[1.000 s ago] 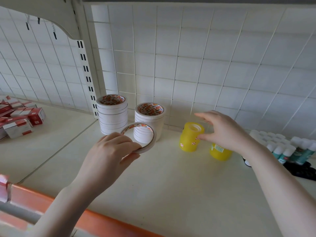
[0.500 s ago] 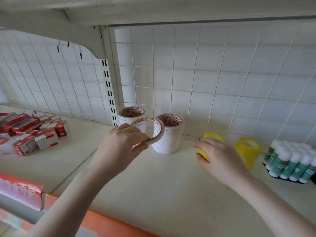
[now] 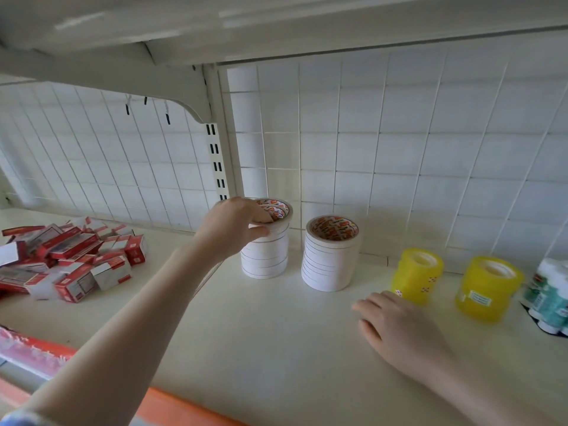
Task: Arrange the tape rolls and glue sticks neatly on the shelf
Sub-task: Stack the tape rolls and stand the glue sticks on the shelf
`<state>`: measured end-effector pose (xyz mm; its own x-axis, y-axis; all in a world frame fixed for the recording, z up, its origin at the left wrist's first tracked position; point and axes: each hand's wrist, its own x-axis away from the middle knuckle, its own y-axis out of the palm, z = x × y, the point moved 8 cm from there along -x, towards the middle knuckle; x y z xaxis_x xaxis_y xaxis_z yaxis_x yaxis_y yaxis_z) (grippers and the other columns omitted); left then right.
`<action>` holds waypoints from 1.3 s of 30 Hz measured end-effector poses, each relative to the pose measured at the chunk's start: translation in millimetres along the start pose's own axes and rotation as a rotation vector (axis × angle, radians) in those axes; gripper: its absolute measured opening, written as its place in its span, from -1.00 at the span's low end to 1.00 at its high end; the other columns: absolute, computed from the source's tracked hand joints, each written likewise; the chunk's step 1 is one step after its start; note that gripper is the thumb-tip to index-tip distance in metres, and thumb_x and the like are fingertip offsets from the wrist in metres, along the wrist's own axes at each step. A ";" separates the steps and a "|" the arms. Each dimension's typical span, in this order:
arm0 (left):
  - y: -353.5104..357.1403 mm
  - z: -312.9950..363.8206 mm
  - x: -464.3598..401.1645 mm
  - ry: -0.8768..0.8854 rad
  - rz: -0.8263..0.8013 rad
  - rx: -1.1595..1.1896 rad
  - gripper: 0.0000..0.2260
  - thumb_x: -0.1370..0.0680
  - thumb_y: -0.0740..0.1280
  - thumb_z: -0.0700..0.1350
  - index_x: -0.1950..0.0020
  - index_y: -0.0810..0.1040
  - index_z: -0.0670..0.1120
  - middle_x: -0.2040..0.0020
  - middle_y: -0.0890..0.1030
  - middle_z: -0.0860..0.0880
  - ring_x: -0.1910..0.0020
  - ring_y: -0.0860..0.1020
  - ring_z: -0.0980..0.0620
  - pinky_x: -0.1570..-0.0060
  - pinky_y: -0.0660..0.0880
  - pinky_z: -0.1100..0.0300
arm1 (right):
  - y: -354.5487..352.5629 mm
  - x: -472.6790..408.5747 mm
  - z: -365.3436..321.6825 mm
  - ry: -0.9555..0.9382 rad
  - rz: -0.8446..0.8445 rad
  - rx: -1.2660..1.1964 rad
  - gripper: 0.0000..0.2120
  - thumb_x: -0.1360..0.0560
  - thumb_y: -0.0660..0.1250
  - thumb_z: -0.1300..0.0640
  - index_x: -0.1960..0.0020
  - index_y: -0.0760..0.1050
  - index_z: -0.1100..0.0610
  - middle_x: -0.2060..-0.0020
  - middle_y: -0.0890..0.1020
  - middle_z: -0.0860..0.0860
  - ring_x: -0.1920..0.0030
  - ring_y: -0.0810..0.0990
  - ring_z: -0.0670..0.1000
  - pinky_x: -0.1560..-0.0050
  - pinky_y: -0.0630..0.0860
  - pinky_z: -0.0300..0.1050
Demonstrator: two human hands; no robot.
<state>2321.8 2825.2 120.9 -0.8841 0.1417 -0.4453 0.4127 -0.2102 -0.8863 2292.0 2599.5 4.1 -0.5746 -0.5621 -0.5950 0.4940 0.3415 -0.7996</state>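
From the head camera, the left hand (image 3: 236, 224) reaches to the back of the shelf (image 3: 276, 339) and pinches the top tape roll (image 3: 278, 212) of the left white stack (image 3: 265, 252), fingers curled inside its core, thumb on the outer face. A second white stack (image 3: 330, 255) stands just beside it, apart. The right hand (image 3: 396, 329) lies flat on the shelf, fingers relaxed and spread, holding nothing, just in front of the nearer yellow tape stack (image 3: 416, 276). Another yellow stack (image 3: 487, 289) stands further right, then the glue sticks (image 3: 550, 295), crowded at the frame's edge. Far left, red and white boxes (image 3: 67, 259) lie in a loose heap.
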 end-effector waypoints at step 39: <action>13.9 -34.6 -23.5 -0.158 -0.317 0.315 -0.89 -0.37 0.51 -0.12 0.17 0.67 0.08 0.19 0.63 0.15 0.13 0.55 0.18 0.10 0.40 0.36 | 1.9 3.8 0.4 0.058 -0.017 -0.056 -0.77 -0.44 0.10 0.11 0.25 0.52 0.07 0.33 0.49 -0.04 0.30 0.48 0.00 0.33 0.48 -0.10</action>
<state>2355.9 2852.4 114.6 -0.9883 0.1030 -0.1124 0.0517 -0.4672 -0.8827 2291.0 2597.8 0.4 -0.6206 -0.5239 -0.5834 0.4471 0.3748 -0.8122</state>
